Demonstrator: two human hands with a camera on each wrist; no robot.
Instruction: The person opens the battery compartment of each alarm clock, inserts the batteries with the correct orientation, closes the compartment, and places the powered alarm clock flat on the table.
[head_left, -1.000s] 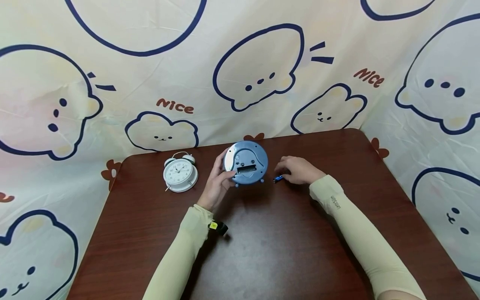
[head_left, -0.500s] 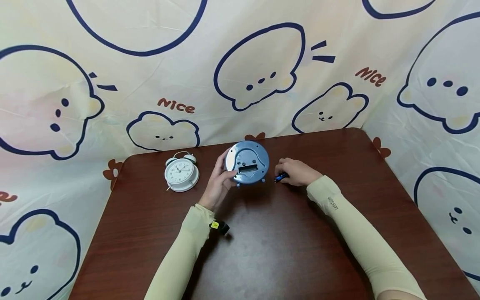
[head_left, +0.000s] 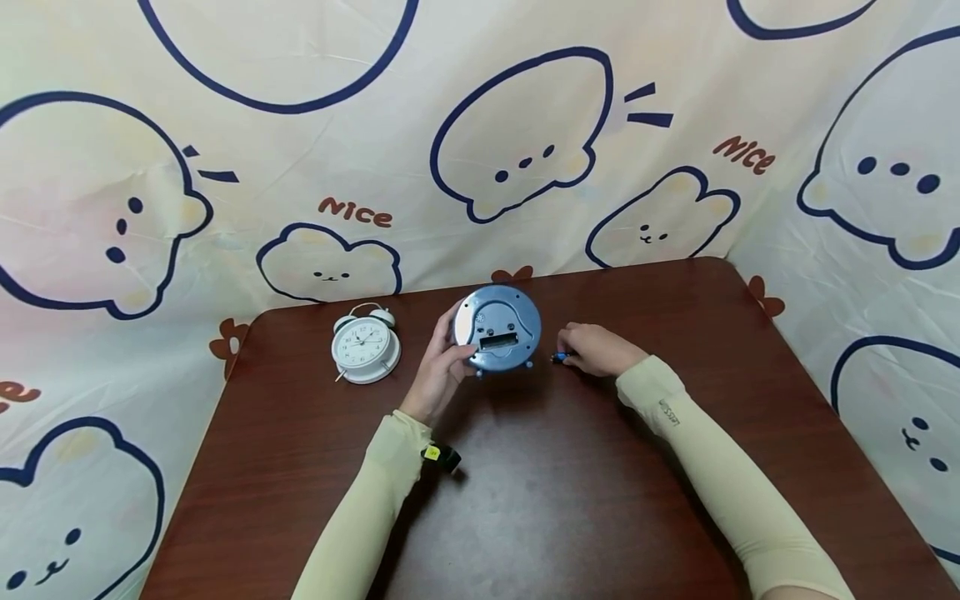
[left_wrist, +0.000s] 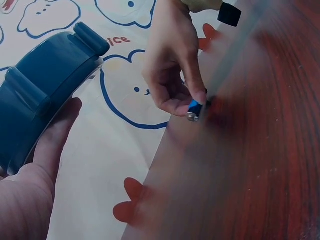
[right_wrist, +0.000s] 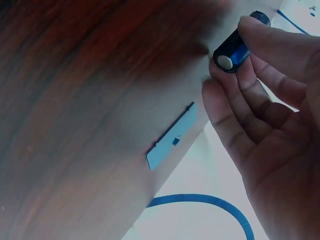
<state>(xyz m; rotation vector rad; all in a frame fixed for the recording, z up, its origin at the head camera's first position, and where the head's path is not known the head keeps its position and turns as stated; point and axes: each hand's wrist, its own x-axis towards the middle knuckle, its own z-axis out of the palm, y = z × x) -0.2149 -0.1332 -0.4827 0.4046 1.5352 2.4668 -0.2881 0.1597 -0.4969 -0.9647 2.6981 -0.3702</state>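
Item 1: blue clock (head_left: 517, 312), in your left hand (head_left: 435, 375). Grip: grasping its left edge, thumb on the back. The back faces you, its slot (head_left: 498, 340) uncovered and apparently bare. The clock looks raised off the surface (head_left: 525, 500).

Item 2: battery (right_wrist: 232, 52), in your right hand (head_left: 596, 348), just to the right of the clock and apart from it. Grip: grasping, with the battery pinched between thumb and fingers, low over the surface; whether it touches, you cannot tell. One or two cells: not clear.

Item 3: cover (right_wrist: 172, 137), pale blue strip with a small square hole, lying flat on the surface near your right hand.

Item 4: white clock (head_left: 360, 343), on the surface to the left, untouched.

Step in hand, by judgement: picking up the battery while you steady the blue clock.

Next move, by judgement: calls for a secure pinch, a check of which end is which, and the slot held facing you.
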